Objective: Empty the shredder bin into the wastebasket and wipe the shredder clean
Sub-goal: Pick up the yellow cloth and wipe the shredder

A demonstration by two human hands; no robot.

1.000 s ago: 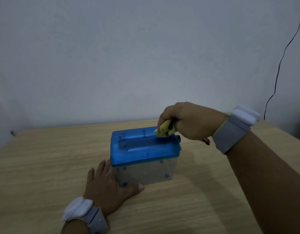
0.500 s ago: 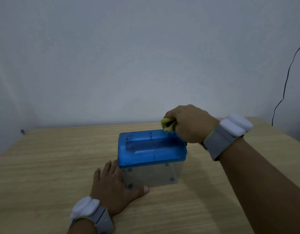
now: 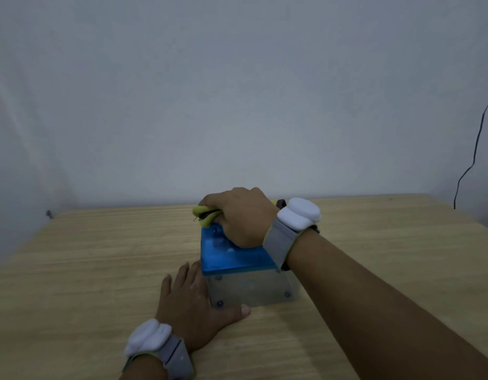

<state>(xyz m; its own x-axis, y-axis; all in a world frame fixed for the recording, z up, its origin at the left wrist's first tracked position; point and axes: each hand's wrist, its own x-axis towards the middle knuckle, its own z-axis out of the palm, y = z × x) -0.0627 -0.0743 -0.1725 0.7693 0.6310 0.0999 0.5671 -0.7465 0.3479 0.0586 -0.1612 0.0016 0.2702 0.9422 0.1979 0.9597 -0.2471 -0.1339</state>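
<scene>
A small shredder stands on the wooden table; it has a blue lid over a clear plastic bin. My right hand lies on the far part of the lid, closed around a yellow cloth that sticks out at the lid's far left corner. My left hand rests flat on the table against the bin's left side, fingers spread, thumb along the front bottom edge. The bin looks empty. No wastebasket is in view.
A grey wall stands right behind the table's far edge. A thin black cable hangs down the wall at the far right. Both wrists carry grey bands with white pads.
My right hand has slid the yellow cloth from the lid's far right corner across to its far left corner. The left hand has stayed against the bin.
</scene>
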